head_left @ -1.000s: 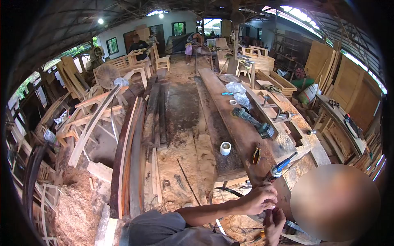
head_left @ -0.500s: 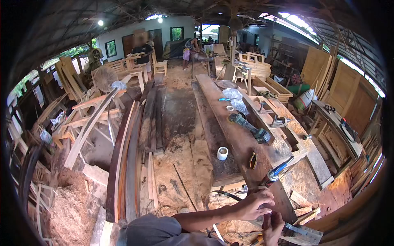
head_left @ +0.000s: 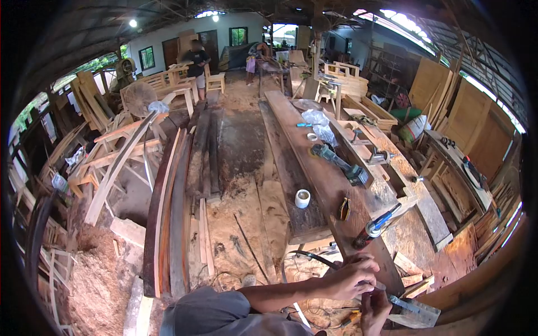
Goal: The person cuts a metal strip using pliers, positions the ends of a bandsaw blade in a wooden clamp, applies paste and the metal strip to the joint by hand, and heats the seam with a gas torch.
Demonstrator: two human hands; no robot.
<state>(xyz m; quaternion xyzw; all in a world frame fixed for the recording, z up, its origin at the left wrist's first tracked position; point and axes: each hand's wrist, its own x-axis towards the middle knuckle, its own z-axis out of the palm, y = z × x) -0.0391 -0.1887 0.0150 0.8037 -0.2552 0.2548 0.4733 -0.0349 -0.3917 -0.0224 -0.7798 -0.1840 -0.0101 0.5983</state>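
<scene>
My left hand [head_left: 354, 278] reaches in from the left with bent fingers pinched together. Just below it, my right hand [head_left: 375, 311] is closed too, its fingertips nearly meeting the left ones. A small pale piece [head_left: 380, 286] shows at the fingertips between them; its kind is too small to make out. Right of my right hand is a clear, box-like object [head_left: 414, 311], partly behind the fingers. Beyond my left hand, a blue and dark handheld tool [head_left: 376, 226] lies on the long plank [head_left: 336, 207]. A black cable [head_left: 316, 257] runs beside my left wrist.
A teal cordless power tool [head_left: 339, 163], a white cup [head_left: 302, 198] and a yellow-black hand tool [head_left: 344, 209] rest on the planks. Boards [head_left: 168, 218] lie along the left. Sawdust [head_left: 98, 291] covers the floor. Two people [head_left: 197, 64] stand far back.
The view has shifted slightly, so the bench things appear a little higher and farther left. My hands stay close together, and the pale piece between them shows more clearly.
</scene>
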